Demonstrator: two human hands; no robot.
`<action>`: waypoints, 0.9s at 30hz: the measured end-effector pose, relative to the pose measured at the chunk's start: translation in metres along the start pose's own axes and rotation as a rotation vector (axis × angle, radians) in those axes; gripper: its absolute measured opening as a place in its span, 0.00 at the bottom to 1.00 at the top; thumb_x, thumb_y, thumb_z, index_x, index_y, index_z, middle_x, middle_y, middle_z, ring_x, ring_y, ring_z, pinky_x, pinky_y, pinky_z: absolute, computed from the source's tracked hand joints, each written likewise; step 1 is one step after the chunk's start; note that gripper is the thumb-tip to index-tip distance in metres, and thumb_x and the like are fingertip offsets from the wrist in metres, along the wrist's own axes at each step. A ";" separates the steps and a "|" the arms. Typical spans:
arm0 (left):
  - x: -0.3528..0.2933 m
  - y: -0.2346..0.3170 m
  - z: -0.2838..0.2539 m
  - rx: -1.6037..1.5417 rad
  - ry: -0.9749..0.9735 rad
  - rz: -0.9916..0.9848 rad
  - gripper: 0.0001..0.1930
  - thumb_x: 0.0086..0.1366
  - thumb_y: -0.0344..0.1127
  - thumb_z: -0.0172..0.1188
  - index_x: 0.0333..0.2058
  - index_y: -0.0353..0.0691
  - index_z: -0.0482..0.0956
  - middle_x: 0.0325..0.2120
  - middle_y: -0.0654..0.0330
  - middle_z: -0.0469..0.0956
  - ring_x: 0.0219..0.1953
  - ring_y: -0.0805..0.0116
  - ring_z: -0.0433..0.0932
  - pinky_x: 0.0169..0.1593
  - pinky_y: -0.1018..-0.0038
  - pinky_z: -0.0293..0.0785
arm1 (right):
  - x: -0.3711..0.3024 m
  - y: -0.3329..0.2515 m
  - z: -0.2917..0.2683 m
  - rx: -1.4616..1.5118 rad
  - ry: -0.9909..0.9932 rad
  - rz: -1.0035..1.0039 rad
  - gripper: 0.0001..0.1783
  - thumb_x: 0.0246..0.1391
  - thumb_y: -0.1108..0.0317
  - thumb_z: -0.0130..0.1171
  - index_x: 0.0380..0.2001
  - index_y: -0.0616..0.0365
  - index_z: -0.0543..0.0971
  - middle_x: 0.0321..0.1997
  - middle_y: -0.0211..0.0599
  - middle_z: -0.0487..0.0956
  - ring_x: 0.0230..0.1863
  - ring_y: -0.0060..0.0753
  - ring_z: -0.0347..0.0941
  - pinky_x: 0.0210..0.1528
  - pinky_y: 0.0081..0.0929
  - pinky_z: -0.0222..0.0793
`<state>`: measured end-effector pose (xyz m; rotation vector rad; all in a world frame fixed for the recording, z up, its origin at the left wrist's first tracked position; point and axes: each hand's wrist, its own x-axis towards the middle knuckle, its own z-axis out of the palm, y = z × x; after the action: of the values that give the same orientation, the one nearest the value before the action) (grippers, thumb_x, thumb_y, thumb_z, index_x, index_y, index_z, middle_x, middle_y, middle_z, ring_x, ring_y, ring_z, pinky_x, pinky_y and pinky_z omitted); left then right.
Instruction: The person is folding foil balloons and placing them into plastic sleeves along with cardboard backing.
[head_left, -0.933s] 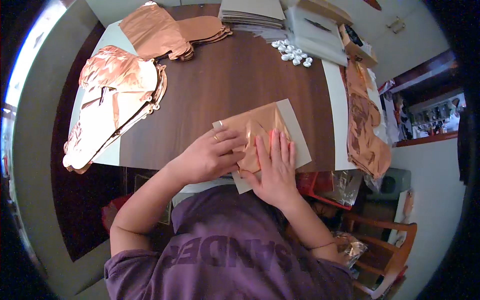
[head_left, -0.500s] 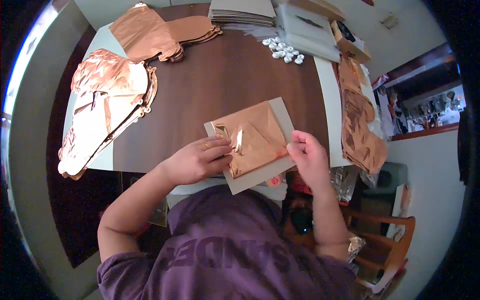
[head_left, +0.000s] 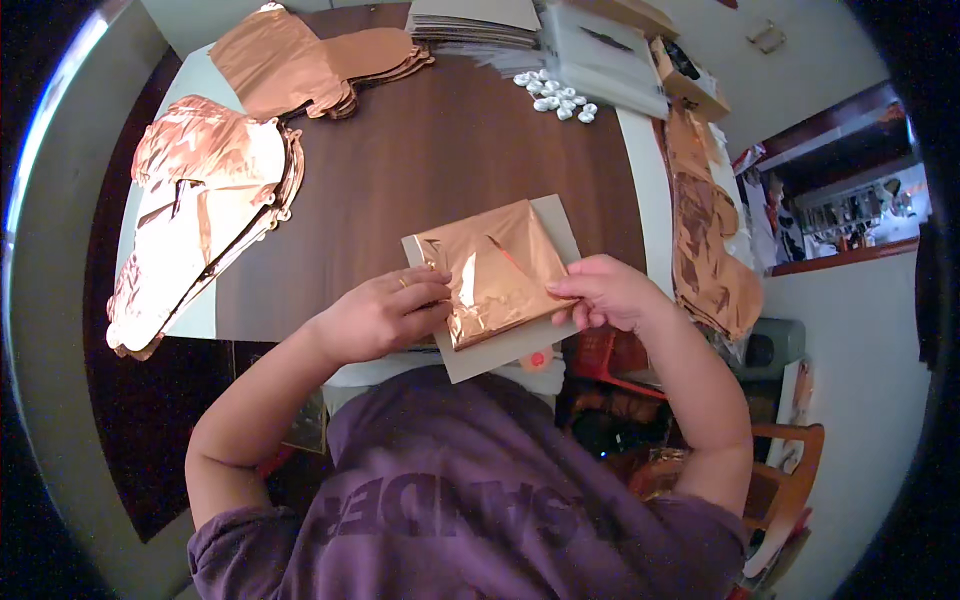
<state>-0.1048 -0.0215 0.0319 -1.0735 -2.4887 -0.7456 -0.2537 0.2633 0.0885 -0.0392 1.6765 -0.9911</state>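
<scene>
A rose-gold foil balloon, folded into a square packet, lies on a grey cardboard sheet at the near edge of the table. The sheet is set at a slant and its near corner sticks out past the edge. My left hand is closed over the left edge of the packet, fingers curled and tips on the foil. At the right edge, my right hand pinches, thumb on top of the foil and fingers under the cardboard. Creases and bright reflections run across the foil.
Flat rose-gold foil balloons lie in piles at the left, far left and right. White ribbon rolls, a cardboard stack and clear plastic bags sit at the back. A wooden chair stands lower right.
My right hand has turned inward and now pinches the right edge, with its forearm swung outward. The foil lies differently creased. My left hand stays on the left edge.
</scene>
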 end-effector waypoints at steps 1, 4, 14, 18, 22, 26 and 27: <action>0.001 0.001 -0.001 0.003 0.000 -0.006 0.13 0.53 0.32 0.61 0.38 0.35 0.79 0.43 0.51 0.76 0.52 0.50 0.76 0.57 0.60 0.74 | 0.002 0.001 0.003 -0.004 -0.006 0.000 0.12 0.59 0.61 0.60 0.31 0.59 0.77 0.26 0.33 0.79 0.16 0.19 0.71 0.15 0.12 0.59; 0.002 0.010 -0.003 0.025 0.078 -0.035 0.11 0.54 0.30 0.63 0.37 0.35 0.79 0.41 0.52 0.77 0.49 0.53 0.78 0.52 0.62 0.77 | 0.013 0.018 0.007 0.080 0.090 -0.015 0.11 0.60 0.62 0.60 0.33 0.60 0.76 0.29 0.35 0.80 0.19 0.20 0.74 0.15 0.15 0.58; 0.025 0.062 -0.008 -1.212 0.315 -1.314 0.26 0.66 0.30 0.60 0.57 0.30 0.59 0.33 0.52 0.81 0.33 0.69 0.82 0.35 0.75 0.79 | 0.011 0.020 0.003 0.199 0.049 0.010 0.13 0.60 0.59 0.60 0.36 0.59 0.77 0.31 0.40 0.82 0.20 0.18 0.74 0.15 0.11 0.59; 0.038 0.053 -0.005 -1.210 0.284 -1.373 0.30 0.66 0.27 0.59 0.61 0.34 0.52 0.38 0.49 0.79 0.35 0.64 0.81 0.37 0.71 0.81 | 0.011 0.020 0.008 0.217 0.046 -0.006 0.14 0.60 0.58 0.61 0.35 0.59 0.77 0.31 0.41 0.82 0.20 0.18 0.74 0.15 0.12 0.59; 0.047 0.046 0.000 -1.164 0.296 -1.368 0.30 0.65 0.25 0.57 0.61 0.35 0.52 0.35 0.53 0.78 0.34 0.67 0.80 0.36 0.72 0.81 | 0.010 0.022 0.007 0.184 0.063 -0.008 0.14 0.58 0.58 0.63 0.34 0.60 0.77 0.31 0.41 0.82 0.18 0.18 0.74 0.14 0.11 0.59; 0.045 0.043 0.008 -1.128 0.306 -1.336 0.30 0.66 0.25 0.57 0.62 0.35 0.52 0.34 0.54 0.78 0.33 0.69 0.79 0.35 0.73 0.79 | 0.009 0.020 0.007 0.134 0.067 -0.034 0.17 0.58 0.56 0.63 0.34 0.60 0.78 0.30 0.38 0.82 0.19 0.18 0.74 0.15 0.12 0.59; 0.041 0.041 0.012 -1.076 0.295 -1.323 0.30 0.65 0.24 0.56 0.62 0.35 0.52 0.33 0.55 0.78 0.33 0.70 0.79 0.35 0.74 0.78 | 0.009 0.021 0.006 0.135 0.067 -0.036 0.17 0.58 0.56 0.63 0.34 0.60 0.78 0.30 0.38 0.82 0.19 0.18 0.74 0.15 0.12 0.59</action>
<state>-0.1029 0.0324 0.0558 0.7441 -2.1669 -2.4625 -0.2424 0.2685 0.0688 0.0541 1.6704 -1.1411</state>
